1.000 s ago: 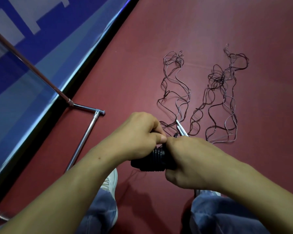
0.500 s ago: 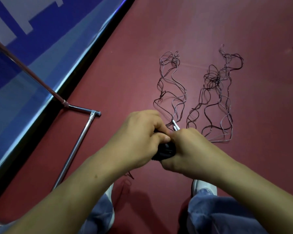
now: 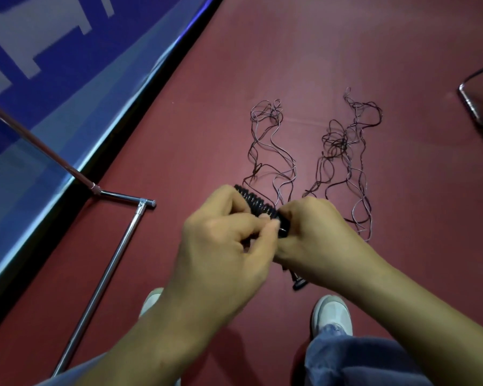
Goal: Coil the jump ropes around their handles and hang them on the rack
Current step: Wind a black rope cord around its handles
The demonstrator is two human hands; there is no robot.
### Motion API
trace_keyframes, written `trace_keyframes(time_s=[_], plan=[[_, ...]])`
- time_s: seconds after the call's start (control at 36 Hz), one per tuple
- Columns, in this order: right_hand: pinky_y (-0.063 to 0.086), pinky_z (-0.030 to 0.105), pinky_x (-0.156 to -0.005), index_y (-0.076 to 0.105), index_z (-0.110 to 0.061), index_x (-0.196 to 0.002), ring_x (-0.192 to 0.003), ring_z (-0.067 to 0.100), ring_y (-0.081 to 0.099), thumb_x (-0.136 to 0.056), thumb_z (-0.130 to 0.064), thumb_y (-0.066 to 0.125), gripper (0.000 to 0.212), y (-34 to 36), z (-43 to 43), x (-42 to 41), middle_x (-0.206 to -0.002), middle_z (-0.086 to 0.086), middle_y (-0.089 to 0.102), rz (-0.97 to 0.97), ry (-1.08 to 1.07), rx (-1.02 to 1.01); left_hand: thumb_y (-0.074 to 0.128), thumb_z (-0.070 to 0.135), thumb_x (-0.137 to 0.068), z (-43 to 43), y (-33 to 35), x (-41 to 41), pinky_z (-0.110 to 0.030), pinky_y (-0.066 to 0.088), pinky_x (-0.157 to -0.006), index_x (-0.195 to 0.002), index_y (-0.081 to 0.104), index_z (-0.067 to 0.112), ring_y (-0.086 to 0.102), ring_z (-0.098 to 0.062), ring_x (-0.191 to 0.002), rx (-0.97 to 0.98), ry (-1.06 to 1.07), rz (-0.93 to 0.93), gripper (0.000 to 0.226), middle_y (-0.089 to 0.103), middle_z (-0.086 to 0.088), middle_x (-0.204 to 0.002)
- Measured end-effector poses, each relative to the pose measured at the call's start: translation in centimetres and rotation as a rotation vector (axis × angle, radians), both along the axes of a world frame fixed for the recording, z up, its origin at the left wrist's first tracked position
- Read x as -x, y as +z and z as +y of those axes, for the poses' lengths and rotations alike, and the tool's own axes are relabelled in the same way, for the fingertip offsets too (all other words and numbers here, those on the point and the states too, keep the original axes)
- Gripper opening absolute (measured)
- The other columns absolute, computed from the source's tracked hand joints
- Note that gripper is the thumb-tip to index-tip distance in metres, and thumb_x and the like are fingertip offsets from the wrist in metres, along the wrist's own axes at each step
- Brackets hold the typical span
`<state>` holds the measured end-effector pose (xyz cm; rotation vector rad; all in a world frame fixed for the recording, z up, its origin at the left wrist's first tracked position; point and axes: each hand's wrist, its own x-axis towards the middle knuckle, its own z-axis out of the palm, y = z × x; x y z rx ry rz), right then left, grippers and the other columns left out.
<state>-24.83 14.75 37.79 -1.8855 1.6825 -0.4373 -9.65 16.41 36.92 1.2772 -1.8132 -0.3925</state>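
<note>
- Centrally in the head view, the left hand (image 3: 229, 235) and the right hand (image 3: 318, 238) meet over the red floor (image 3: 346, 51), knuckles almost touching.
- Both hands are closed around a black ribbed handle (image 3: 258, 203). The left hand's curled fingers wrap its upper-left part, with thumb and forefinger pinched together at the middle. The right hand grips its lower-right part.
- A black end cap (image 3: 299, 282) sticks out below the right hand; I cannot tell whether it belongs to the same handle or to a second one.
- Thin dark rope runs up the frame from the hands and lies on the floor in two loose strands, the left tangle (image 3: 268, 151) and the right tangle (image 3: 346, 151), a little apart.
- At the left, the rack's chrome base tube (image 3: 115, 263) lies on the floor and joins a slanted pole (image 3: 34, 143) in front of a blue wall panel (image 3: 67, 65).
- A curved metal frame (image 3: 480, 98) shows at the upper right edge.
- At the bottom are two pale shoes (image 3: 332, 313) and blue jeans (image 3: 360, 360).
</note>
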Motion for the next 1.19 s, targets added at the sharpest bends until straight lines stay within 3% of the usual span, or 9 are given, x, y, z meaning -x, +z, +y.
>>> trace_keyframes(time_s=[0.19, 0.36, 0.42, 0.47, 0.5, 0.58, 0.69, 0.83, 1.19], plan=[[0.043, 0.041, -0.048, 0.053, -0.006, -0.070, -0.051, 0.025, 0.050, -0.077, -0.026, 0.071, 0.028, 0.8, 0.0, 0.6, -0.056, 0.010, 0.056, 0.002, -0.029, 0.099, 0.081, 0.060, -0.066, 0.1, -0.2, -0.1, -0.029, 0.043, -0.056, -0.074, 0.059, 0.028, 0.055, -0.011, -0.057, -0.493, 0.182, 0.300, 0.039, 0.065, 0.002, -0.071], [0.037, 0.027, -0.045, 0.053, -0.009, -0.071, -0.043, 0.008, 0.045, -0.084, -0.018, 0.071, 0.023, 1.0, 0.1, 0.4, -0.049, -0.006, 0.052, -0.268, -0.012, -0.079, 0.082, 0.053, -0.064, -1.4, 0.7, -0.7, -0.085, 0.038, -0.078, -0.129, 0.032, 0.059, 0.048, -0.074, -0.096, -0.602, -0.087, 0.515, 0.082, 0.061, 0.002, -0.129], [0.037, 0.029, -0.046, 0.053, -0.005, -0.073, -0.044, 0.011, 0.046, -0.086, -0.018, 0.068, 0.024, 1.5, 0.2, 0.4, -0.052, -0.003, 0.052, -0.392, 0.003, -0.157, 0.087, 0.042, -0.072, -1.9, 1.2, -1.2, -0.076, 0.045, -0.077, -0.138, 0.026, 0.064, 0.044, -0.072, -0.105, -0.597, -0.181, 0.522, 0.092, 0.058, 0.002, -0.137], [0.036, 0.024, -0.046, 0.052, -0.002, -0.074, -0.046, 0.018, 0.047, -0.084, -0.023, 0.058, 0.024, 1.9, 0.3, 0.5, -0.055, 0.004, 0.054, -0.606, 0.010, -0.253, 0.081, 0.028, -0.080, -2.3, 1.2, -1.7, -0.015, 0.048, -0.066, -0.147, 0.034, 0.046, 0.066, -0.036, -0.098, -0.548, -0.256, 0.531, 0.084, 0.061, 0.006, -0.131], [0.036, 0.021, -0.045, 0.054, -0.004, -0.075, -0.046, 0.020, 0.047, -0.082, -0.027, 0.052, 0.025, 2.2, 0.3, 0.6, -0.056, 0.007, 0.055, -0.704, 0.007, -0.301, 0.077, 0.023, -0.081, -2.4, 1.2, -1.8, -0.011, 0.048, -0.069, -0.147, 0.039, 0.037, 0.066, -0.016, -0.103, -0.527, -0.279, 0.529, 0.078, 0.061, 0.008, -0.128], [0.035, 0.021, -0.046, 0.058, -0.010, -0.077, -0.047, 0.020, 0.049, -0.094, -0.040, 0.044, 0.037, 2.1, 0.4, 0.6, -0.058, 0.007, 0.058, -0.766, 0.016, -0.329, 0.073, 0.014, -0.081, -2.7, 1.2, -1.9, -0.009, 0.049, -0.082, -0.145, 0.044, 0.025, 0.061, 0.002, -0.108, -0.510, -0.303, 0.543, 0.071, 0.059, 0.005, -0.129], [0.036, 0.021, -0.045, 0.058, -0.013, -0.074, -0.046, 0.019, 0.048, -0.103, -0.040, 0.047, 0.040, 1.8, 0.4, 0.3, -0.058, 0.007, 0.057, -0.796, 0.031, -0.295, 0.074, 0.009, -0.085, -2.4, 2.1, -1.9, -0.007, 0.045, -0.054, -0.152, 0.028, 0.039, 0.062, 0.003, -0.060, -0.526, -0.382, 0.650, 0.087, 0.047, -0.008, -0.141], [0.036, 0.018, -0.043, 0.057, -0.003, -0.082, -0.043, 0.020, 0.046, -0.095, -0.044, 0.046, 0.044, 1.7, 0.4, 0.4, -0.055, 0.007, 0.056, -0.812, 0.046, -0.282, 0.072, 0.009, -0.083, -2.4, 2.6, -2.2, -0.009, 0.043, -0.047, -0.144, 0.045, 0.029, 0.055, -0.001, -0.046, -0.484, -0.388, 0.621, 0.070, 0.056, 0.001, -0.100], [0.034, 0.027, -0.039, 0.053, -0.003, -0.072, -0.036, 0.021, 0.041, -0.107, -0.040, 0.042, 0.052, 1.6, 0.8, -0.3, -0.047, 0.009, 0.053, -0.720, -0.015, -0.265, 0.068, 0.007, -0.083, -1.7, 1.8, -2.3, -0.008, 0.044, -0.051, -0.122, 0.060, 0.023, 0.057, -0.002, -0.052, -0.492, -0.358, 0.750, 0.042, 0.059, 0.012, -0.079]])
